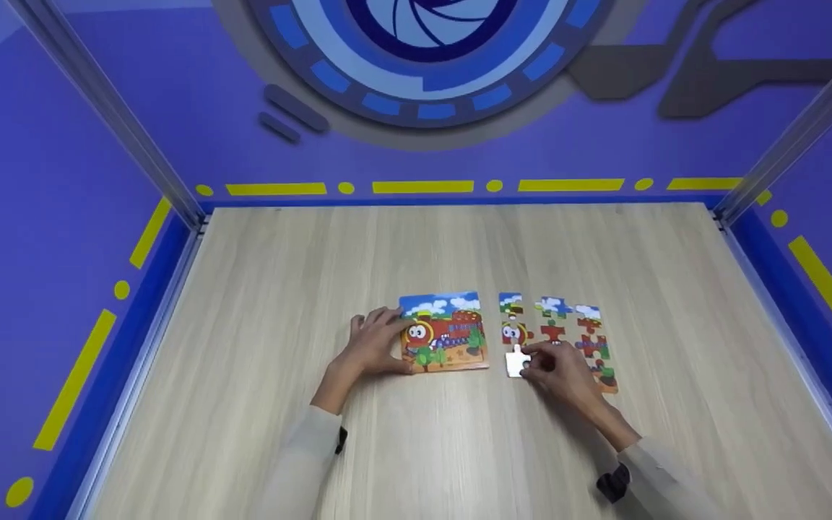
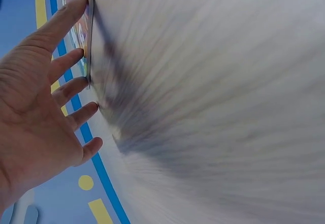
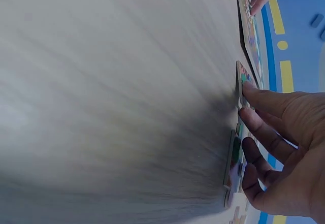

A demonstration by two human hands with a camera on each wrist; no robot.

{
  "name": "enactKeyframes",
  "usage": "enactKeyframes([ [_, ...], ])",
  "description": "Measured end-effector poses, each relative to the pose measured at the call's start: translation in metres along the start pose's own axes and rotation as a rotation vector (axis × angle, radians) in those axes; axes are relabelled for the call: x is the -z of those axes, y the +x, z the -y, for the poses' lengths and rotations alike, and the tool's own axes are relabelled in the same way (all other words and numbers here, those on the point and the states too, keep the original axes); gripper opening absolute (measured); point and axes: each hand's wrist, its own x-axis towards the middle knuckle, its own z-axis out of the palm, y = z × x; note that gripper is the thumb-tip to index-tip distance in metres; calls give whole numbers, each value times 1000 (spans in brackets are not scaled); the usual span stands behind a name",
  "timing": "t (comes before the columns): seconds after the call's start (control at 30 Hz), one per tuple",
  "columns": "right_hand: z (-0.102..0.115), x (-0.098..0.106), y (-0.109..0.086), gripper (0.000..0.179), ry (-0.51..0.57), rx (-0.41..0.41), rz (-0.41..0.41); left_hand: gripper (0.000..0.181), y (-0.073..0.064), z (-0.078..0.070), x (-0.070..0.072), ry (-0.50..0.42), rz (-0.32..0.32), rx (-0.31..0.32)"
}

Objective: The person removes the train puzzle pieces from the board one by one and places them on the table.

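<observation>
A square picture puzzle board [image 1: 448, 336] with a red cartoon train lies flat on the table. My left hand [image 1: 373, 343] is spread along its left side, thumb at the lower left corner and fingertips by the upper left. In the left wrist view, that hand [image 2: 45, 97] shows its fingers apart at the board's edge [image 2: 90, 41]. Right of the board, my right hand [image 1: 564, 372] pinches a puzzle piece [image 1: 514, 363], whose face shines white with glare in the head view. Thumb and index finger meet at its right side.
A train-face piece [image 1: 512, 333] and a sky piece [image 1: 510, 302] stand in a column above the pinched piece. Further right lie a middle column with a red piece [image 1: 552, 331] and a right column of joined pieces [image 1: 592, 345]. Blue-purple walls [image 1: 416, 162] border the wooden table [image 1: 300, 253].
</observation>
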Motion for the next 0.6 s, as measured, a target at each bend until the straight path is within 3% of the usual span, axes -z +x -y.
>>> enactKeyframes([
  [0.4,5,1,-4,29,-100,-42,4,81,-2,2,-2,-15,8,-19],
  [0.6,6,0,-3,26,-104,-35,3,80,-5,8,-3,-44,-28,-29],
])
